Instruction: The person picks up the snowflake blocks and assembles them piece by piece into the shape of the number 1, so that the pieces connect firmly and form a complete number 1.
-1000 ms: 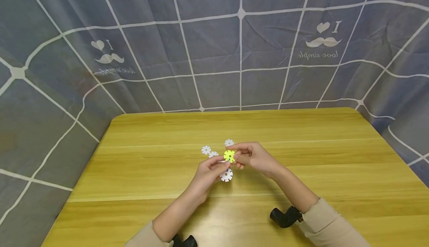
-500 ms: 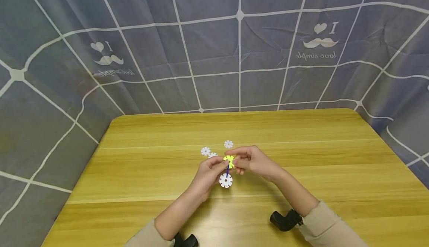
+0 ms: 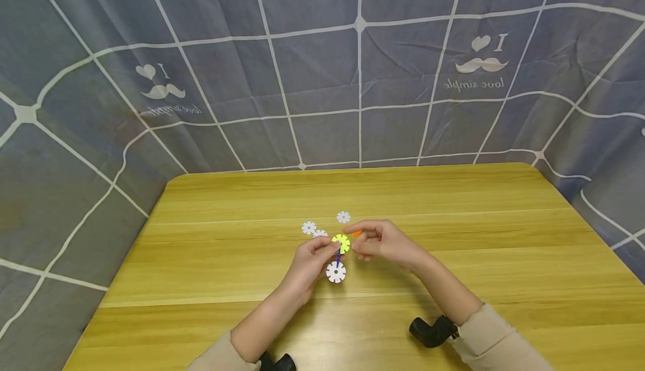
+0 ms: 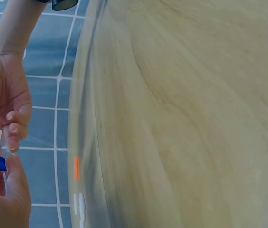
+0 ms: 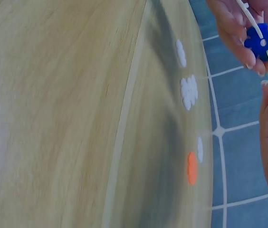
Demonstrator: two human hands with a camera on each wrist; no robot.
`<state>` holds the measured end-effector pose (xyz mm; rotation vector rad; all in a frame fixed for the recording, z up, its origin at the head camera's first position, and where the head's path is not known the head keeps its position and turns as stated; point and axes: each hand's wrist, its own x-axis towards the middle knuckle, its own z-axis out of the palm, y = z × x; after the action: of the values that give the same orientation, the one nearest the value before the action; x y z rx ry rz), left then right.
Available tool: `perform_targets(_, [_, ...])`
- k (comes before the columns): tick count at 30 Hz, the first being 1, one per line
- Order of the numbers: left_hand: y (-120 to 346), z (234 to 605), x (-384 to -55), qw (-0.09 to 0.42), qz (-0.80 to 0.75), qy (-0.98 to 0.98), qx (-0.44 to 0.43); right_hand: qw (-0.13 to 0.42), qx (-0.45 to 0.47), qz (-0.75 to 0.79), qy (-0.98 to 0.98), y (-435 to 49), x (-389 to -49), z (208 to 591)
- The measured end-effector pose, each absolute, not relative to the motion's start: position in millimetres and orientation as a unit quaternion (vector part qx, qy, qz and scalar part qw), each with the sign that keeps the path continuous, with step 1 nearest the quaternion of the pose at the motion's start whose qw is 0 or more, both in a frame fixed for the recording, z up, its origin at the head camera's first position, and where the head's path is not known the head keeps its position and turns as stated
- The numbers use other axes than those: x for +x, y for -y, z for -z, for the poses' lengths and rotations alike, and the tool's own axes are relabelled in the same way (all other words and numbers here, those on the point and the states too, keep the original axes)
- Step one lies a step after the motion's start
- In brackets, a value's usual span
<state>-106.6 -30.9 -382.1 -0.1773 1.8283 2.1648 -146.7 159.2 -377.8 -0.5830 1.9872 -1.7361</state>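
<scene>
My left hand [image 3: 311, 259] pinches a joined set of notched plastic discs above the table. The set has a yellow disc [image 3: 341, 243], a blue disc [image 5: 263, 42] seen nearly face-on in the right wrist view, and a white disc [image 3: 336, 272]. In the head view the blue one appears edge-on, linking the yellow and white ones. My right hand [image 3: 384, 243] is just right of the yellow disc, with a small gap in the head view. Its index finger is stretched out, the other fingers are loosely bent, and I see nothing held in it.
Beyond my hands several loose discs lie on the wooden table [image 3: 227, 259]: a white disc [image 3: 308, 228], another beside it, one white disc [image 3: 344, 217] farther back, and an orange disc [image 3: 358, 233] partly behind my right hand. A grey-blue checked curtain [image 3: 322, 80] surrounds the table.
My right hand has let go of the yellow disc and drawn slightly right, uncovering the orange disc. The joined discs came toward me, then shifted slightly left, in my left hand.
</scene>
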Motion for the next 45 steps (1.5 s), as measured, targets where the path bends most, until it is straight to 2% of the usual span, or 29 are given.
perform_targets(10, [32.3,383.5,-107.6,0.152,-0.752,-0.638,-0.065,0.232,-0.163,0.608,-0.741,-167.5,-160.2,391.7])
perform_targets(21, [32.3,384.2,-109.6,0.149,-0.761,-0.628,-0.067,0.192,-0.065,0.572,-0.795,-169.2,-182.8,400.1])
perform_targets(36, [28.3,383.4,-108.4,0.152,-0.761,-0.625,-0.079,0.097,-0.087,0.451,-0.883,-158.6,-199.2,417.6])
perform_targets(45, [29.3,383.4,-108.3,0.151,-0.766,-0.620,-0.072,0.109,-0.091,0.398,-0.906,-154.7,-199.8,414.5])
